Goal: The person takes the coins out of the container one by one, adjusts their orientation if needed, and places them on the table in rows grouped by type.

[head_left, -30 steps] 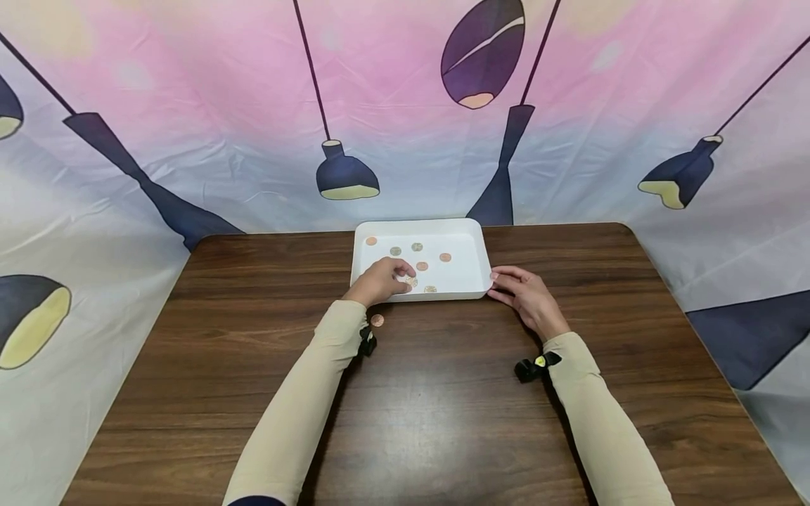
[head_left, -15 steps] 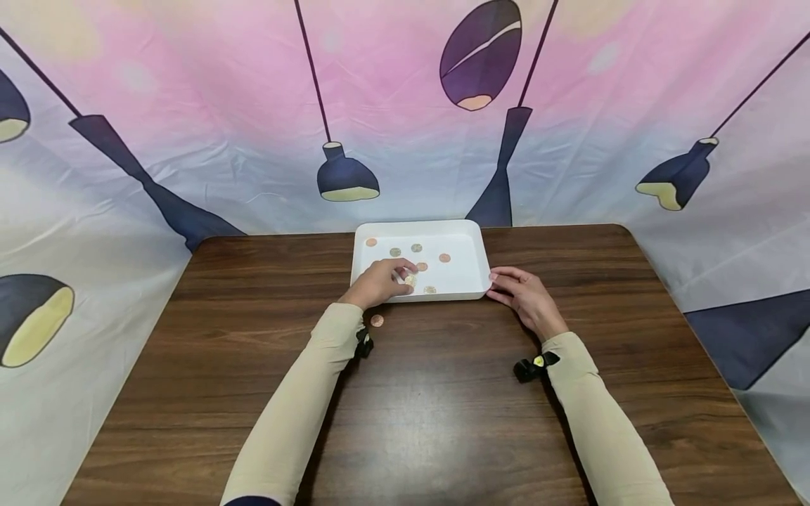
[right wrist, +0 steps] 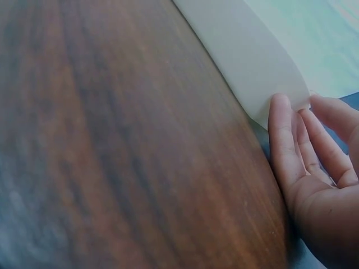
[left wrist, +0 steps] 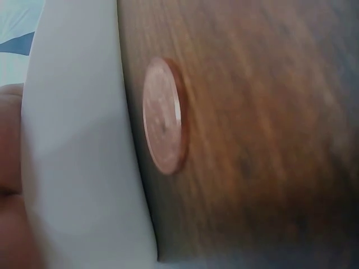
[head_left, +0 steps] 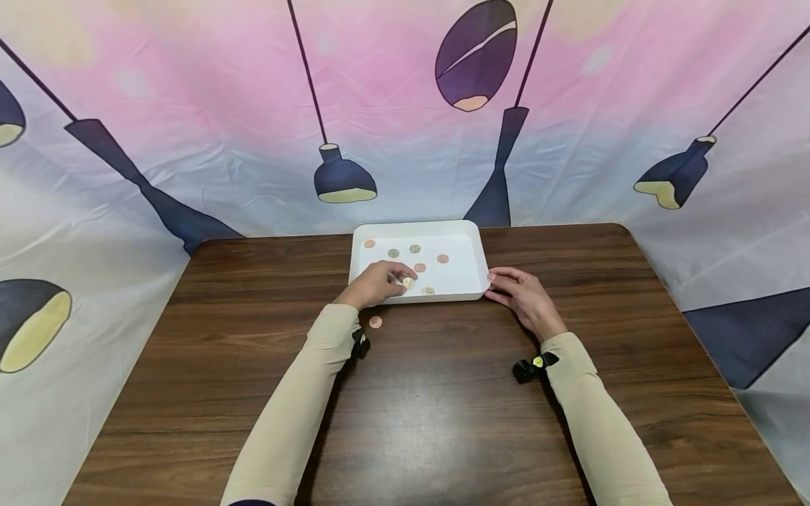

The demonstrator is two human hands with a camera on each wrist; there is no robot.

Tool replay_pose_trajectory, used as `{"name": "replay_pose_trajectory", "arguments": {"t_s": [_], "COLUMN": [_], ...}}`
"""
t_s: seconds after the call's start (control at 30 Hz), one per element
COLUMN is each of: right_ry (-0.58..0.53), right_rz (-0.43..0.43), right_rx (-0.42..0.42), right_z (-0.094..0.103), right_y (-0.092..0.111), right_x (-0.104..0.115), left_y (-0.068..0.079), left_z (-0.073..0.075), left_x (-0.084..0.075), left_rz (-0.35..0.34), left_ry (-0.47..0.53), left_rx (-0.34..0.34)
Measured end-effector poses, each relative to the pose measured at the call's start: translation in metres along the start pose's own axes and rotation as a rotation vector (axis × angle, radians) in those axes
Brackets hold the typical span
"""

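Wooden table (head_left: 436, 393), pinched gold coin (head_left: 408, 283) in left grip (head_left: 375, 282), tray corner (head_left: 477, 294) in right grip (head_left: 526, 298).

Beige sleeves (head_left: 283, 407) run behind the left hand (head_left: 373, 284) and right hand (head_left: 530, 302), small black devices (head_left: 524, 371) at their cuffs (head_left: 337, 318), the right one bearing a yellow spot (head_left: 538, 361).

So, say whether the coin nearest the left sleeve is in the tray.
Out: the coin lies on the table, beside the tray.
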State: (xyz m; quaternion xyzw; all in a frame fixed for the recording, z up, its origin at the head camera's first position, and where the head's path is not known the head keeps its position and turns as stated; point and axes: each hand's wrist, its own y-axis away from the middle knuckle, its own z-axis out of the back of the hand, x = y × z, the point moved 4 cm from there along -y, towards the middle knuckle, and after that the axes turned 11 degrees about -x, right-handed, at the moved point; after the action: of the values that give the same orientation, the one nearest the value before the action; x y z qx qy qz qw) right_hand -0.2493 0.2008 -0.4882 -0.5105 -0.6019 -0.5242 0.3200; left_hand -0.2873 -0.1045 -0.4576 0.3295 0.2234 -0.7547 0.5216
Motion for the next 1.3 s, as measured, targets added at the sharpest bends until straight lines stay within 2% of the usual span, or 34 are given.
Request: {"name": "replay_pose_trajectory", "arguments": {"t_s": [0.83, 1.1, 1.3], "right_ry": [0.015, 0.011, 0.018], "right_rz": [0.004, 0.0, 0.006], "right_rx": [-0.005, -0.001, -0.001], "right_z": [0.0005, -0.0004, 0.0008], "right_y": [-0.0005, 0.0002, 0.0001], "right_x": [-0.0008, -0.0001, -0.0011], "left_y": [-0.0003, -0.0016, -0.0029], "left_z": [0.0016, 0.0005, 0.0013], "left_x": [-0.0045, -0.0083, -0.0084], "left_rz": [-0.04, -0.106, -0.108], "left_ry": [-0.074, -0.125, -0.144], "left_rx": [0.051, 0.056, 0.075]}}
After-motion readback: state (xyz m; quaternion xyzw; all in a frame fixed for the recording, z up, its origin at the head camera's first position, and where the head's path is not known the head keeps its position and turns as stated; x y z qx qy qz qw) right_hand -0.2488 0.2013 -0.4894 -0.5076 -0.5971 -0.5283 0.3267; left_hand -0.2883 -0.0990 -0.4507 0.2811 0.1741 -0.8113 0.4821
